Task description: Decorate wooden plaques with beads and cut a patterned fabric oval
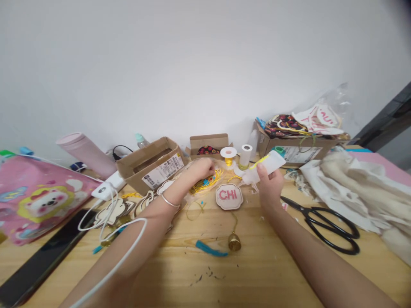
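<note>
While the right hand (269, 185) grips a bottle (265, 167), scissors (330, 226) lie beside cloth (353, 188).

A white plastic squeeze bottle (263, 169) with a yellow stripe is tilting nozzle-down toward the left, gripped in the right hand (269, 186). Left of it, a tangle of yellow cord (201, 187), apparently holding small blue beads (208, 182), is lying in a clear plastic bag (186, 188) on the wooden table (205, 273), beneath the left hand (201, 169).

Pink cartoon-print pouch (41, 201), yellow cord (205, 186), yellow-striped white bottle (265, 167), pink-lettered cream tag (229, 196)
</note>
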Available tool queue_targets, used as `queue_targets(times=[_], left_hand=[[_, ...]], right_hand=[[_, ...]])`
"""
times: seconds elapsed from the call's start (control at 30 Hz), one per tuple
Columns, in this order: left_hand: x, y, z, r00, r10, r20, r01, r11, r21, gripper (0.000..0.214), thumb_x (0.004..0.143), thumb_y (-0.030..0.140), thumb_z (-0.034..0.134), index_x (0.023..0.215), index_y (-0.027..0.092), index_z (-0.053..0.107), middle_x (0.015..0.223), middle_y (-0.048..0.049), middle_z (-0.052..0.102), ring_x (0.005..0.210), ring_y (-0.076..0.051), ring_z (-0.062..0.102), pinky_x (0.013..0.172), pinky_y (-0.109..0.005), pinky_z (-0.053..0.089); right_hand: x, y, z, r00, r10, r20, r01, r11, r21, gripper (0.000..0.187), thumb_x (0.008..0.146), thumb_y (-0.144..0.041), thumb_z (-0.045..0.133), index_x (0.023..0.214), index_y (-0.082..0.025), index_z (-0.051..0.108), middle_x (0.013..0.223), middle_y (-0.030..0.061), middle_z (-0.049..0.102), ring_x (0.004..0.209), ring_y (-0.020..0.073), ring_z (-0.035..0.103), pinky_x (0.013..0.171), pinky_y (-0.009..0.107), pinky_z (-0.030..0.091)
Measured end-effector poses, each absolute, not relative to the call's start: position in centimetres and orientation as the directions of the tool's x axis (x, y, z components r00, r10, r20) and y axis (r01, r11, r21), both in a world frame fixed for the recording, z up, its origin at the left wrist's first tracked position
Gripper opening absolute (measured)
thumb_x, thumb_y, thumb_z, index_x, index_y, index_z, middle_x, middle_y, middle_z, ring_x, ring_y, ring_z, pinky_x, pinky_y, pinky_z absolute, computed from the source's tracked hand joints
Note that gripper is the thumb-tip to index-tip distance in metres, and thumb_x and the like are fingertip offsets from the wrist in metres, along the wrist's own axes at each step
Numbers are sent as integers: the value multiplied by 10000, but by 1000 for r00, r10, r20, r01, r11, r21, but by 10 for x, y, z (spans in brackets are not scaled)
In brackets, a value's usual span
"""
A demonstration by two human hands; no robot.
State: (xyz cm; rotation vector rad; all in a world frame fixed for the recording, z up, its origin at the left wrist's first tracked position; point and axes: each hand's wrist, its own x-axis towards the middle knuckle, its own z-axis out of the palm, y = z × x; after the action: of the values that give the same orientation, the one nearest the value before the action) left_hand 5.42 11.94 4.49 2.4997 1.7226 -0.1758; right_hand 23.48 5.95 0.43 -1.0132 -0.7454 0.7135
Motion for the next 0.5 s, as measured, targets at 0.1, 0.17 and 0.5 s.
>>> queue_targets(times=[0.1, 0.17, 0.5], left_hand=[[57, 118, 46, 333, 931, -150, 943, -334, 18, 181, 749, 178, 549, 801, 165, 722, 866, -97, 720, 806, -222, 649, 692, -273, 454], [59, 117, 46, 317, 938, -143, 948, -316, 30, 161, 736, 174, 558, 760, 164, 716, 837, -96, 716, 790, -224, 648, 688, -275, 457], [42, 122, 34, 267, 964, -22, 931, -252, 265, 137, 686, 157, 575, 716, 152, 708, 713, -45, 705, 665, -165, 619, 615, -234, 438]], right_hand=[[235, 60, 4, 550, 811, 199, -186, 352, -917, 441, 550, -510, 714, 802, -174, 579, 870, 110, 704, 838, 261, 669, 745, 418, 549], [235, 60, 3, 552, 810, 197, -190, 352, -916, 436, 555, -503, 711, 809, -174, 581, 873, 109, 703, 838, 261, 667, 747, 420, 548], [237, 62, -1, 540, 804, 250, -146, 382, -913, 412, 601, -525, 693, 800, -181, 586, 876, 105, 697, 845, 263, 663, 735, 419, 548]])
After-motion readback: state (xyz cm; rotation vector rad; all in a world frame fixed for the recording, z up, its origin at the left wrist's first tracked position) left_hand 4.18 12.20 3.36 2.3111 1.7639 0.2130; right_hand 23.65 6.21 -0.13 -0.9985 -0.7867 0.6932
